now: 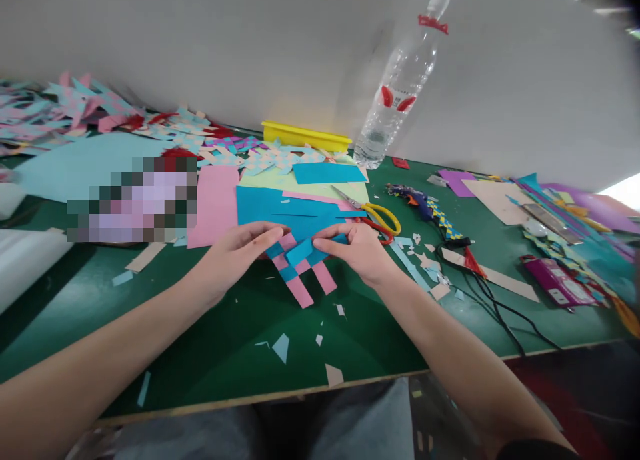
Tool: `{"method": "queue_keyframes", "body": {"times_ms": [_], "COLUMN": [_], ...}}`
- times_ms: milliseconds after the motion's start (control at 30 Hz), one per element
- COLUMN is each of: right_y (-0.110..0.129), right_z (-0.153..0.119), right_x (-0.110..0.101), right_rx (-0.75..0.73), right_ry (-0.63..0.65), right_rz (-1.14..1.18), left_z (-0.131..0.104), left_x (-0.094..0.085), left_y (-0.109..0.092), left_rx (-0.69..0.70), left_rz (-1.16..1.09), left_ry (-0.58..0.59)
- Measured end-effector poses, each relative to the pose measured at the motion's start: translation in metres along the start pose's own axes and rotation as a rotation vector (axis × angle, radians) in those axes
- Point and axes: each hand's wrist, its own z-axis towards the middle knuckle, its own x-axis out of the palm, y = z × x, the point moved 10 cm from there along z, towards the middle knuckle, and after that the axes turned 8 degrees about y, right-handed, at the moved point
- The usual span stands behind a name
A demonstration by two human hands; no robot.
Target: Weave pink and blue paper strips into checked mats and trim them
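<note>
Between my two hands is a small piece of woven paper strips (303, 267), pink and blue crossing over and under. My left hand (245, 243) pinches its upper left edge between thumb and fingers. On the other side, my right hand (356, 247) grips a blue strip at the right of the weave. Two pink strip ends hang loose toward me. Just behind the hands lie a blue paper sheet (255, 203) and a pair of scissors (383, 217) with yellow and red handles, its blades pointing away to the left.
A plastic bottle (397, 87) stands at the wall beside a yellow tray (306, 137). Woven strips heap at the back left. Pink paper (213, 203) lies left. A glue gun (425, 207) with a black cord and a purple box (557, 280) sit right. Paper scraps dot the green table (220, 360).
</note>
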Motion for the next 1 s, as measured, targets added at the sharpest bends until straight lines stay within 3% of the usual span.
{"method": "queue_keyframes", "body": {"times_ms": [200,500,667,867,1000], "right_y": [-0.003,-0.015,0.005,0.008,0.0], "right_z": [-0.001,0.001,-0.001,-0.004,-0.003], "right_x": [0.015,0.006,0.015,-0.002,-0.015], "right_rx": [0.013,0.097,-0.041,-0.073,-0.055], "right_ry": [0.057,-0.009,0.062,-0.074,-0.172], "right_rz": [0.067,0.083,0.091,0.159,0.331], "left_z": [0.002,0.001,0.001,0.0,0.0], "left_x": [0.009,0.016,0.026,0.01,0.011], "left_y": [0.006,0.002,0.001,0.004,0.008], "left_rx": [0.004,0.028,0.044,-0.012,-0.037], "left_rz": [0.032,0.063,0.112,-0.043,-0.283], "left_ry": [0.068,0.144,0.232,0.041,0.022]}}
